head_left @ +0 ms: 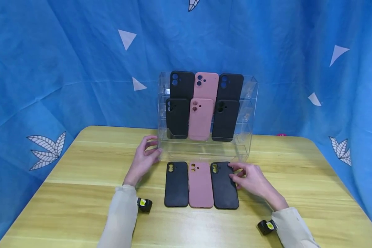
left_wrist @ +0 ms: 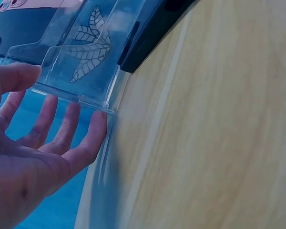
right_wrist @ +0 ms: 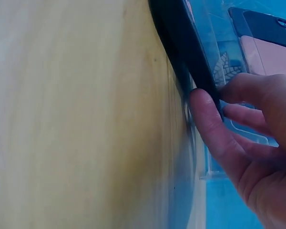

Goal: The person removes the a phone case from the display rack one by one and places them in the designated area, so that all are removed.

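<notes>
On the table lie a left black phone case (head_left: 176, 186), a pink phone case (head_left: 200, 186) and a right black phone case (head_left: 224, 187), side by side. My right hand (head_left: 251, 179) pinches the upper right edge of the right black case, which shows nearly edge-on in the right wrist view (right_wrist: 181, 43). Behind the row stands a clear plastic display rack (head_left: 201, 148). Against its left side rest the thumb and fingertips of my left hand (head_left: 145, 156); in the left wrist view that hand (left_wrist: 43, 143) has its fingers spread, holding nothing.
Two tiers of phone cases lean in the rack, with a pink case (head_left: 201, 119) between black cases (head_left: 177, 117) in the lower tier. A blue patterned curtain (head_left: 80, 69) hangs behind the wooden table (head_left: 90, 193).
</notes>
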`<state>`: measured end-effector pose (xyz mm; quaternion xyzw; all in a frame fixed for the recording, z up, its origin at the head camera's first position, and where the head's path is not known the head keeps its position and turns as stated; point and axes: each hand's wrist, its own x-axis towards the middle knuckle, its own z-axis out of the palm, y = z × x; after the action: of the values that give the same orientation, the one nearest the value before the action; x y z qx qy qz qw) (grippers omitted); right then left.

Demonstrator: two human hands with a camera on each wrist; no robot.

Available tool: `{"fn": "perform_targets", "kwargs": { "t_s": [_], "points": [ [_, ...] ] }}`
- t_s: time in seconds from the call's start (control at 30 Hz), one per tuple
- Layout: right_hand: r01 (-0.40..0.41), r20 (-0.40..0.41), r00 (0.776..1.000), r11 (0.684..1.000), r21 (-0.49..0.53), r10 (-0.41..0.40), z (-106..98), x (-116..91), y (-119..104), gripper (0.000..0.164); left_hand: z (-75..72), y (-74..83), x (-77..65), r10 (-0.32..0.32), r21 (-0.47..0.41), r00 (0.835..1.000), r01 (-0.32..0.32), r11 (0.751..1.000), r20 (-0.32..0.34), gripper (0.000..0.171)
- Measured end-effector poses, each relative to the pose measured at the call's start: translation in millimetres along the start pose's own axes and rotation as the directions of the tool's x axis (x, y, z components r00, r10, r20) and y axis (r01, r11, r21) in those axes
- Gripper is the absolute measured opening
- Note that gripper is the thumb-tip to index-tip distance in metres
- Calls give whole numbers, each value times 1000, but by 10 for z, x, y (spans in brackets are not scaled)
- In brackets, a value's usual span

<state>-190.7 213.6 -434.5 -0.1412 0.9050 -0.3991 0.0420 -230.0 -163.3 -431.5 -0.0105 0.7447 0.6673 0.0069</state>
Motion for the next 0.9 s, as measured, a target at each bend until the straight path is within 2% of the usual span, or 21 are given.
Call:
{"fn": "perform_targets", "kwargs": {
  "t_s": [0.4,0.63,0.77,0.9],
  "points": [
    [-30,26,999,999,-14,30,13,5,-5,39,-19,-4,-1,-5,-6,1000,5,1000,14,47],
    [-56,37,998,998,-13,56,-62,-17,-67,37,-22,-14,5,-11,-5,1000,12,1000,20,47],
    [-4,-13,1000,1000,-26,4,-143,-35,-139,33,-21,-19,8,-16,-3,1000,16,1000,20,47],
    [84,-118,989,996,-30,-88,-215,-20,-211,28,-21,-21,14,-14,-8,1000,14,1000,22,47]
  ]
}}
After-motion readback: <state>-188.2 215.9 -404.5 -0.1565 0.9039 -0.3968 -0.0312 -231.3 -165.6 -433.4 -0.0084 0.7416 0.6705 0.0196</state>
